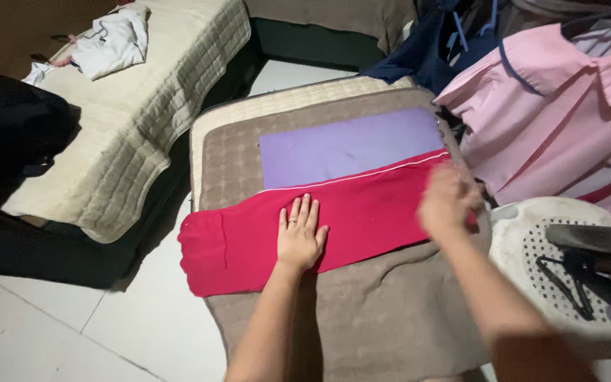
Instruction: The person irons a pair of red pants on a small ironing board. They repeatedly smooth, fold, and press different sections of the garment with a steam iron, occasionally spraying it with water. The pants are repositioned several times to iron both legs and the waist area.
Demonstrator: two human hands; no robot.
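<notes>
A red garment [362,212] with a thin white edge lies spread across a brown padded surface [383,318]. A flat purple board [348,145] sits under its far edge. My left hand [300,237] rests flat on the red cloth, fingers apart, pressing it down. My right hand [448,201] is blurred at the garment's right end, on or just over the cloth; I cannot tell whether it grips the fabric.
A heap of pink clothes [560,113] and dark blue garments [426,49] lies at the right. A white perforated basket [567,247] holds black hangers. A cream quilted cushion [136,120] with white cloth [111,42] lies left, over white floor tiles [107,332].
</notes>
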